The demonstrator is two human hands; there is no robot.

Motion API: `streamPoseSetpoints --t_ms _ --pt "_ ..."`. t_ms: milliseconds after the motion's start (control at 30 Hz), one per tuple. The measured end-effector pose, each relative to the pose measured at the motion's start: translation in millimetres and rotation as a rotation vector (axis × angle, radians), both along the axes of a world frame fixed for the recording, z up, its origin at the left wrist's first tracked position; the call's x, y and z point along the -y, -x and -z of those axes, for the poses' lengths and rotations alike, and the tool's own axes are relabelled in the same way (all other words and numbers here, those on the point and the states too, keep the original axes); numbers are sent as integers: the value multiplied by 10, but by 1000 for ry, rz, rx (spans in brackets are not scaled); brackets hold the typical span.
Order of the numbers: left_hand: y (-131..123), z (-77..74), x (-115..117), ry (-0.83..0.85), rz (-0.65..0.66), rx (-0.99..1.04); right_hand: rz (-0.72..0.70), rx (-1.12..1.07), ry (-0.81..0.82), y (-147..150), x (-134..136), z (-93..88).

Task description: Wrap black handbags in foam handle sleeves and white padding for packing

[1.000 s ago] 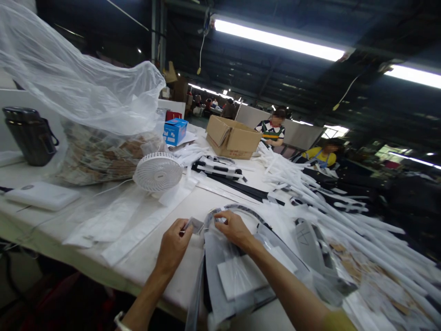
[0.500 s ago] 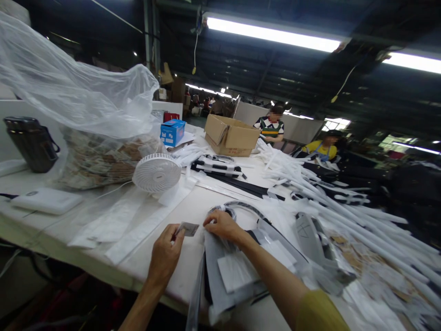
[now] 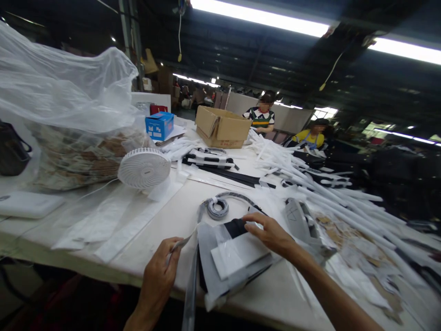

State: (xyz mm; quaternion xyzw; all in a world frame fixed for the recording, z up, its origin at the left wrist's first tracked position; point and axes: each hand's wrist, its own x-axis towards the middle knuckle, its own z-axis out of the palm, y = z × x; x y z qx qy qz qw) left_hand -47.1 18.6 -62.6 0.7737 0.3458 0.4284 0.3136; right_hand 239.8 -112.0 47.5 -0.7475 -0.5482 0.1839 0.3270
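Observation:
Pinched between the thumb and fingers of my left hand is a small grey printed tag, seen nearly edge-on, with what looks like a thin string at its far end. Right of it lies a flat dark item, apparently a bag, covered with grey sheeting and a white padded piece. Its strap, wrapped in clear film, ends in a coil on the table. My right hand is over the item's upper right part, fingers apart and holding nothing; whether the fingertips touch it I cannot tell.
On the left of the table stand a white fan and a large plastic bag full of tags. Behind are a blue box and a carton. White strips and a grey dispenser-like object lie right. Two people sit beyond.
My right hand has moved right, away from the coil, to above the wrapped item. The tag in my left hand has turned edge-on. The view has shifted slightly.

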Motion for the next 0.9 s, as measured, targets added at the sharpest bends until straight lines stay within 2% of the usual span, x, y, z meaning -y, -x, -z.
streamPoseSetpoints --t_ms 100,233,400,500,633,767,833,900 --pt "10 25 67 -74 68 -50 94 32 -12 -171 277 121" --pt "24 24 103 -221 10 -38 130 146 -39 -252 443 342" --pt "66 53 111 -437 205 -217 121 322 -93 -212 455 486" --pt "178 -10 144 -536 197 -314 75 342 -111 -230 462 470" --pt "212 -304 140 -575 81 -265 131 217 -198 -422 471 312" --pt "-96 -579 79 -601 141 -273 323 76 -181 -756 440 157" --pt "-287 -601 110 -640 200 -312 372 26 -128 -883 440 162" --pt "-420 -541 204 -698 254 -366 367 -9 -83 -944 467 227"
